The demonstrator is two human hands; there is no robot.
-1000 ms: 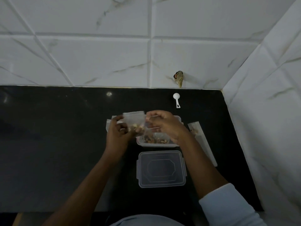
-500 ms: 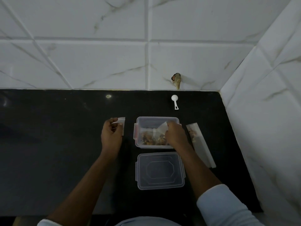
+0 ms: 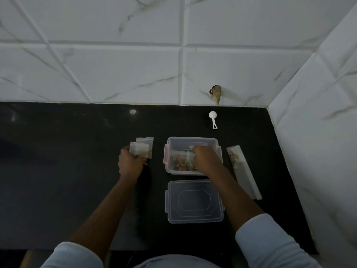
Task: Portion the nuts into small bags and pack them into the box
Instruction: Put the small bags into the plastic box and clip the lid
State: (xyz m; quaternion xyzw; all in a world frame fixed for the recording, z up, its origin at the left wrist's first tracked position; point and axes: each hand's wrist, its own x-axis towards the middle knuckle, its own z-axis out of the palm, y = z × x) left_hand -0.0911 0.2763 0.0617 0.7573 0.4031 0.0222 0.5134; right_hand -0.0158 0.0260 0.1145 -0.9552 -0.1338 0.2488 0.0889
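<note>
A clear plastic box (image 3: 193, 140) stands on the black counter and holds small bags of nuts (image 3: 180, 161). My right hand (image 3: 205, 159) is inside the box, its fingers on a filled small bag. Left of the box, my left hand (image 3: 130, 163) grips an empty small clear bag (image 3: 139, 149), lifted off a little stack of empty bags (image 3: 147, 141). The box's clear lid (image 3: 194, 202) lies flat just in front of the box.
A long clear packet (image 3: 244, 172) with a few nuts at its far end lies right of the box. A white scoop (image 3: 213, 118) rests near the back wall. Tiled walls close the back and the right side of the counter (image 3: 58, 161).
A second ago both hands held a filled bag above the box. My right hand has put it down into the box. My left hand moved left and picked up an empty bag.
</note>
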